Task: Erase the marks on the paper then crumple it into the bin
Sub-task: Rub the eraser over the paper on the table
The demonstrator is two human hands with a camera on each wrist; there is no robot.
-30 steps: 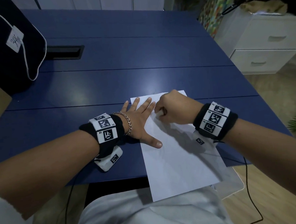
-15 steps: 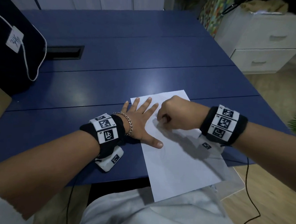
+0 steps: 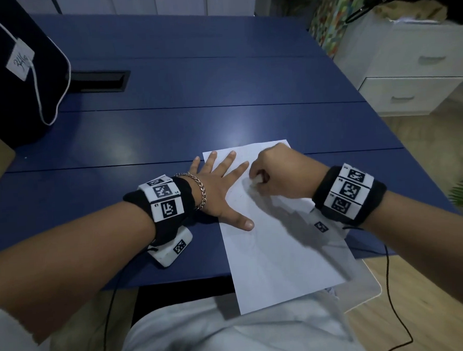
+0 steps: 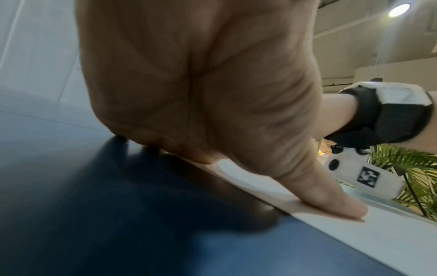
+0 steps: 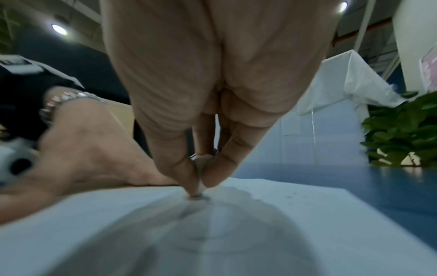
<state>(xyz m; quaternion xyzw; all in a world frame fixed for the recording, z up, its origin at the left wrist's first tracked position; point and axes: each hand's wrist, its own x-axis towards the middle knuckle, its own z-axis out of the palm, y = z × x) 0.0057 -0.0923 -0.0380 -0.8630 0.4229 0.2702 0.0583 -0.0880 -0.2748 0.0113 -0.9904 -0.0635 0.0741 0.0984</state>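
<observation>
Erasing: right hand [image 3: 281, 176] fingertips [image 5: 189, 179] clamp the eraser [image 5: 200, 184] onto the paper [image 3: 277, 253]; left hand [image 3: 220, 188], fingers spread flat beside them, should pin the sheet taut under short strokes.

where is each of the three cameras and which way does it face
Head: above, looking down at paper on blue table; both forearms show.
Left wrist: low, looking along left hand pressing paper edge.
Right wrist: low, looking along right hand pinching eraser.
Shared: both wrist views show the paper and the opposite hand.
</observation>
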